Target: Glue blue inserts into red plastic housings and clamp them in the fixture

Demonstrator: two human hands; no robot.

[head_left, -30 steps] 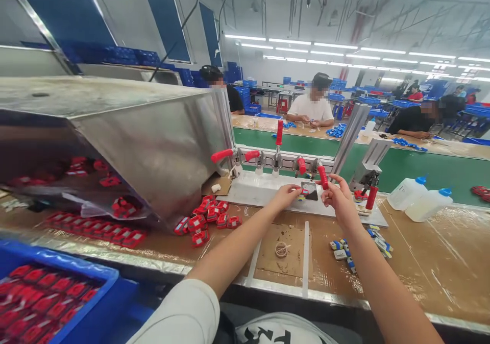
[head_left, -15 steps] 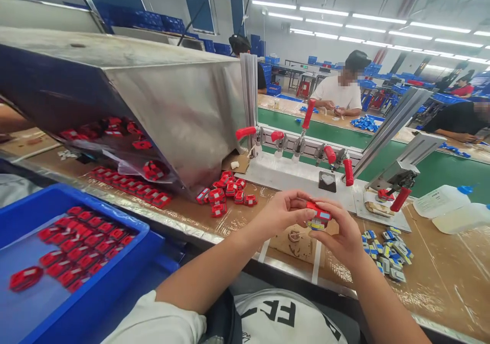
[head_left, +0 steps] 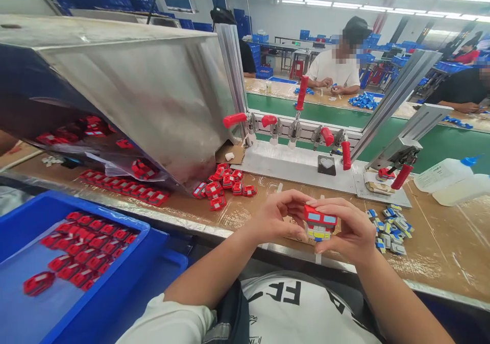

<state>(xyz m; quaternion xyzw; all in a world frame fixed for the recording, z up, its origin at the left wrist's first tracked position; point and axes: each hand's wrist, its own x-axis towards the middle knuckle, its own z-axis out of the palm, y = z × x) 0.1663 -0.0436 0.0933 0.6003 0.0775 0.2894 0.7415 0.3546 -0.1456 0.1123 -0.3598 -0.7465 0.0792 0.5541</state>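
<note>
Both my hands hold a small red toy truck body [head_left: 320, 216] above the front of the bench. It has two light-blue windows, with grey and yellow parts below. My left hand [head_left: 278, 217] is curled at its left side, fingertips at the top corner and thumb low. On the other side, my right hand [head_left: 352, 226] grips it between fingers and thumb. To the right lies a heap of grey, blue and yellow toy parts [head_left: 390, 229]. A pile of red toy parts [head_left: 224, 185] sits to the left, beyond my left hand.
A blue bin [head_left: 141, 231] with rows of red parts stands at lower left. A large metal hood [head_left: 161, 99] leans over a row of red parts [head_left: 126, 187]. Red-handled toggle clamps [head_left: 302, 94] stand behind my hands; bottles [head_left: 446, 173] lie right. People work across the green belt [head_left: 264, 101].
The toy has turned so its windowed side faces me more squarely. My hands are slightly lower and right in the picture, and the head view has tilted downward.
</note>
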